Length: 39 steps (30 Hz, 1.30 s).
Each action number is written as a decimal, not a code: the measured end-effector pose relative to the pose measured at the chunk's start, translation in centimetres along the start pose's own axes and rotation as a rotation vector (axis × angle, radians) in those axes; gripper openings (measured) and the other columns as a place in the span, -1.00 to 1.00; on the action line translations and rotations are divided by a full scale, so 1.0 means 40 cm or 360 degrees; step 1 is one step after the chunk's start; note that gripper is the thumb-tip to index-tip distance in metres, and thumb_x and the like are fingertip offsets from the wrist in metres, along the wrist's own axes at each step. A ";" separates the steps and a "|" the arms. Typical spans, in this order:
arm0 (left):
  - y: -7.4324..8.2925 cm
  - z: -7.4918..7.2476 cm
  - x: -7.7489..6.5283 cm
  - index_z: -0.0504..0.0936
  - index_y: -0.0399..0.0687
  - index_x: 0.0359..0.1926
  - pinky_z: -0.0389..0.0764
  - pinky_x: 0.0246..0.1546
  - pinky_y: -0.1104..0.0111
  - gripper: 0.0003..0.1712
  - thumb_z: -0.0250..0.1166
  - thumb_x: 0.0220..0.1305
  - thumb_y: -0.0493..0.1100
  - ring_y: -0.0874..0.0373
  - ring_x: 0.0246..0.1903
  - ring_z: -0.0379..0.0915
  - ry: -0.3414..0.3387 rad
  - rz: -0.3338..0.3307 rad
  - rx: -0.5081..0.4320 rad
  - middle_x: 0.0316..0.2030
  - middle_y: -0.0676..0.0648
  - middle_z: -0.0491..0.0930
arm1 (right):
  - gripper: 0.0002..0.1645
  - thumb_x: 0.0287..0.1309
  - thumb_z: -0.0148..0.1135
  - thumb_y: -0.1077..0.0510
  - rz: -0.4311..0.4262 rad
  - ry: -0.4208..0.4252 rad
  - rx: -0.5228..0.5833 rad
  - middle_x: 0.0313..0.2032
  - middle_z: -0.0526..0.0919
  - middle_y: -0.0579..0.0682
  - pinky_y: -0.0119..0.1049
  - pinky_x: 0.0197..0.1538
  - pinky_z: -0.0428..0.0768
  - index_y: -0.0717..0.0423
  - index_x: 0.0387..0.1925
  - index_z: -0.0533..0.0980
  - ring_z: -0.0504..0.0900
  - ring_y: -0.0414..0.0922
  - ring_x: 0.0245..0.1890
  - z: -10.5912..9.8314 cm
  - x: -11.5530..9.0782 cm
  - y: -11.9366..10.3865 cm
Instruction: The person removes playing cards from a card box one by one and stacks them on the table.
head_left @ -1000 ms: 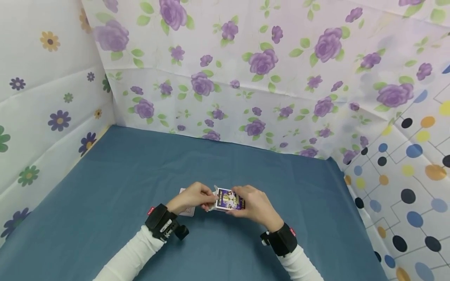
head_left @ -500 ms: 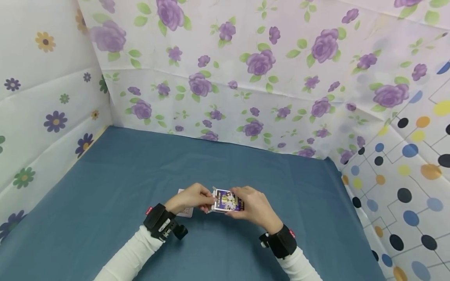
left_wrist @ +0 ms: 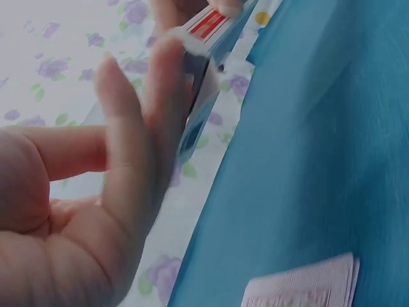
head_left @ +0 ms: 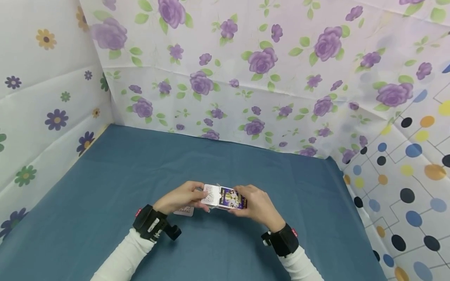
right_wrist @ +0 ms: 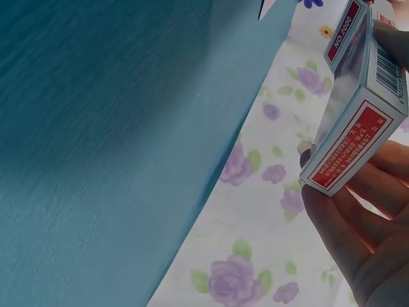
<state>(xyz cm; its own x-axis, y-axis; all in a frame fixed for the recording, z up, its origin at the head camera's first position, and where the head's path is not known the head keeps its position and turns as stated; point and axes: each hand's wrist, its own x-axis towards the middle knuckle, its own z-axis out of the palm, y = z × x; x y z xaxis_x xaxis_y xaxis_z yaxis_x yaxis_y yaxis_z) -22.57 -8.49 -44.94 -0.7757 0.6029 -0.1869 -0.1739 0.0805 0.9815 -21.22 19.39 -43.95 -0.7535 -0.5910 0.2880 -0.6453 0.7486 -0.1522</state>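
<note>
My right hand (head_left: pixel 256 205) grips a purple and white playing-card box (head_left: pixel 232 198) by its right end, with the box's open end facing left. White patterned playing cards (head_left: pixel 211 194) stick out of that end, pinched by my left hand (head_left: pixel 182 198). How many cards are between its fingers I cannot tell. Below the left hand a small stack of cards (head_left: pixel 185 210) lies on the table, partly hidden by that hand. In the right wrist view the box (right_wrist: pixel 351 147) shows a red label and a barcode, with fingers curled around it.
A blue cloth (head_left: pixel 140 164) covers the table. Flowered sheets (head_left: pixel 218 78) hang along its back and left, and a dotted sheet (head_left: pixel 404 187) runs along the right. Each wrist wears a black camera band (head_left: pixel 151 224).
My left hand has moved left, drawing the white cards partway out of the box. The right hand and the box have stayed nearly in place. The stack on the table has hardly moved.
</note>
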 end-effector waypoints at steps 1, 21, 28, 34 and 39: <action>-0.001 -0.008 -0.006 0.36 -0.40 0.22 0.62 -0.23 0.39 -0.57 0.06 0.46 -0.21 0.12 -0.29 0.69 0.0005 0.0004 -0.0019 -0.13 -0.21 0.61 | -0.24 -0.11 0.47 -0.27 0.0007 0.0004 0.0001 -0.05 0.69 -0.03 -0.31 -0.23 0.57 -0.01 0.11 0.56 0.63 -0.17 -0.15 0.000 0.000 0.001; -0.032 -0.023 -0.046 0.51 -0.44 0.05 0.65 -0.12 0.17 -0.56 0.31 0.26 -0.20 0.22 -0.37 0.66 0.0299 0.0015 0.0021 -0.37 -0.05 0.71 | -0.25 -0.12 0.49 -0.25 0.0009 0.0022 0.0014 -0.06 0.69 -0.03 -0.29 -0.24 0.56 0.01 0.10 0.56 0.64 -0.14 -0.14 0.014 -0.006 0.002; -0.024 -0.079 -0.075 0.42 -0.45 0.21 0.61 -0.05 0.29 -0.52 0.19 0.37 -0.23 0.26 -0.23 0.60 0.0467 0.0005 0.0038 -0.08 -0.17 0.63 | -0.25 -0.11 0.48 -0.26 0.0070 -0.0013 0.0042 -0.06 0.69 -0.04 -0.32 -0.25 0.53 -0.01 0.11 0.56 0.63 -0.16 -0.15 0.018 -0.013 0.012; -0.026 -0.153 -0.078 0.45 -0.40 0.22 0.58 -0.19 0.41 -0.51 0.18 0.39 -0.17 0.33 -0.33 0.50 0.0574 -0.0065 0.0131 -0.19 0.04 0.63 | -0.24 -0.11 0.48 -0.27 0.0069 0.0002 0.0050 -0.07 0.70 -0.03 -0.29 -0.25 0.54 0.00 0.10 0.56 0.63 -0.15 -0.16 0.023 -0.022 0.018; -0.044 -0.189 -0.047 0.58 -0.39 0.05 0.59 -0.32 0.42 -0.58 0.32 0.27 -0.17 0.31 -0.45 0.53 0.0656 -0.0228 0.0287 -0.40 0.05 0.64 | -0.25 -0.11 0.47 -0.28 0.0071 -0.0012 0.0044 -0.08 0.70 -0.04 -0.28 -0.23 0.54 0.00 0.10 0.56 0.62 -0.16 -0.17 0.030 -0.022 0.019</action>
<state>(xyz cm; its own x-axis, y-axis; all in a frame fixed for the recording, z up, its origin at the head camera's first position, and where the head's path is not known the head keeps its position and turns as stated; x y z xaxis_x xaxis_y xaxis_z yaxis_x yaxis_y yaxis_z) -25.38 -15.78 -46.64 -0.9341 0.2133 -0.2863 -0.2168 0.2982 0.9296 -21.18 20.11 -45.46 -0.7823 -0.5596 0.2735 -0.6144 0.7656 -0.1908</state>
